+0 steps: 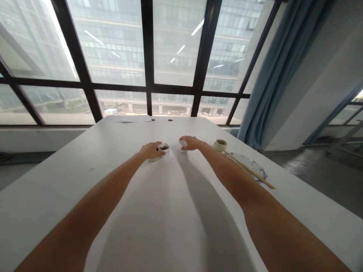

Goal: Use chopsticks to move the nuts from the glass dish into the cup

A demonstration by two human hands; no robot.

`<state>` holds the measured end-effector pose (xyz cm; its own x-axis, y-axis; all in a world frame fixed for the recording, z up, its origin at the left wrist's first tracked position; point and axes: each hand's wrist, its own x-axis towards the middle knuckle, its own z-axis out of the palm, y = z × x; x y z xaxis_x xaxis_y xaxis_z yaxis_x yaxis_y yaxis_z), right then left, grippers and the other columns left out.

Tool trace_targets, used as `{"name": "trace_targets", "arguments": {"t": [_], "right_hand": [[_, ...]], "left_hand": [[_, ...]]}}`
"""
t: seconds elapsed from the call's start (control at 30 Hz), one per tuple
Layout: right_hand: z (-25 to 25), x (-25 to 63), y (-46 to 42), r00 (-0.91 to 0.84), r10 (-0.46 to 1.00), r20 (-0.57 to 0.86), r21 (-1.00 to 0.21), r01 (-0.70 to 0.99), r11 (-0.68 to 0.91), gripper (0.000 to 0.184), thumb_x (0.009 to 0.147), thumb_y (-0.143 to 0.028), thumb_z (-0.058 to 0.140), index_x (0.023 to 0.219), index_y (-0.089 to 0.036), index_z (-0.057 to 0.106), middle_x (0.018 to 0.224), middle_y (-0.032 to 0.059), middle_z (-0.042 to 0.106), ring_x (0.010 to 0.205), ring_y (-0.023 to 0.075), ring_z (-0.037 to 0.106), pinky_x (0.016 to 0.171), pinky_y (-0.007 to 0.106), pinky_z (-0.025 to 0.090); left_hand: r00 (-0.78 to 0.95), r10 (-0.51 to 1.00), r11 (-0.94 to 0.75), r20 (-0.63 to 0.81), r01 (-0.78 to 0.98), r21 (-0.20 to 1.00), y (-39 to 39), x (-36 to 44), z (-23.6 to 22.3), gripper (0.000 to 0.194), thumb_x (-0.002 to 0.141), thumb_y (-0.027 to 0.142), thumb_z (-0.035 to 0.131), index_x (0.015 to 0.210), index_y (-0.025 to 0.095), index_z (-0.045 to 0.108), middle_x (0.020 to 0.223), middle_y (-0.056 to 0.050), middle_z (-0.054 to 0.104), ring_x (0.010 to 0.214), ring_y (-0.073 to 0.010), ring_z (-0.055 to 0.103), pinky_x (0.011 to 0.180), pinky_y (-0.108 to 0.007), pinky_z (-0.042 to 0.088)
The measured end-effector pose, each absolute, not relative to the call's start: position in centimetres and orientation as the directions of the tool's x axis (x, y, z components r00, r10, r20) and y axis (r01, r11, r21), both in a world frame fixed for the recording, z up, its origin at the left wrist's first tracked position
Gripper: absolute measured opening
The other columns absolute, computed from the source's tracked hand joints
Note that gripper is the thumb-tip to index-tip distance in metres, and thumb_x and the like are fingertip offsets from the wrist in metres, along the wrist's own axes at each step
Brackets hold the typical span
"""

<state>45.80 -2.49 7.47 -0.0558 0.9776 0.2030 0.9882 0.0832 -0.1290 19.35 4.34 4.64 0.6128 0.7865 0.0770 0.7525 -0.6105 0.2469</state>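
Out over the middle of the white table [136,211], both my arms are stretched forward. My left hand [150,150] is closed around the side of a small white cup [165,151] with something dark inside. Under that hand a pale greenish-yellow edge [154,159] shows; what it belongs to is mostly hidden. A short distance to the right, my right hand [190,142] grips a small white or clear cup [183,144], partly covered by the fingers. The two cups are apart. Beyond my right forearm stands a beige cup [220,145].
Thin wooden sticks [249,170] lie beside the beige cup across a crumpled clear plastic bag [252,163]. Papers [127,118] rest at the table's far left edge. Dark-framed windows [174,90] rise behind the table, and a blue curtain [272,87] hangs at right.
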Motion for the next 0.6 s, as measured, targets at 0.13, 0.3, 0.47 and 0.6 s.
{"name": "trace_targets", "arguments": {"t": [0.13,0.3,0.47,0.6], "right_hand": [[7.8,50.4,-4.3,0.101,0.993,0.059,-0.005,0.995,-0.101,0.05,0.086,-0.03,0.074,0.135,-0.026,0.062,0.138,0.0128,0.063,0.126,0.0333,0.059,0.109,0.052,0.042],[7.5,54.3,-6.3,0.227,0.973,0.029,0.078,0.97,-0.229,0.058,0.085,-0.029,0.068,0.143,-0.024,0.056,0.148,0.0147,0.057,0.136,0.0354,0.05,0.114,0.056,0.032],[7.4,55.4,-7.8,0.28,0.958,0.07,0.055,0.957,-0.284,0.058,0.086,-0.023,0.065,0.143,-0.021,0.056,0.151,0.0172,0.053,0.141,0.0348,0.046,0.117,0.06,0.025],[8.1,55.0,-9.5,0.259,0.943,0.207,-0.011,0.965,-0.262,0.057,0.09,-0.015,0.056,0.147,-0.016,0.052,0.158,0.0175,0.045,0.146,0.0322,0.04,0.12,0.057,0.022]], "left_hand": [[0.664,0.745,-0.659,0.067,0.717,0.228,2.6,25.6,5.0,0.076,0.084,0.062,0.064,0.149,0.027,0.047,0.146,-0.012,0.06,0.133,-0.0337,0.056,0.106,-0.04,0.046],[0.724,0.687,-0.718,0.058,0.666,0.202,0.6,32.7,5.1,0.076,0.085,0.063,0.062,0.15,0.027,0.045,0.146,-0.01,0.06,0.131,-0.0296,0.058,0.105,-0.038,0.049],[0.762,0.645,-0.755,0.059,0.623,0.203,-0.4,37.4,5.5,0.074,0.086,0.062,0.061,0.148,0.025,0.047,0.147,-0.009,0.059,0.132,-0.0282,0.057,0.106,-0.037,0.048],[0.794,0.605,-0.785,0.054,0.585,0.204,-0.6,40.1,5.8,0.067,0.085,0.058,0.064,0.143,0.025,0.053,0.141,-0.009,0.064,0.126,-0.0284,0.062,0.101,-0.037,0.051]]}}
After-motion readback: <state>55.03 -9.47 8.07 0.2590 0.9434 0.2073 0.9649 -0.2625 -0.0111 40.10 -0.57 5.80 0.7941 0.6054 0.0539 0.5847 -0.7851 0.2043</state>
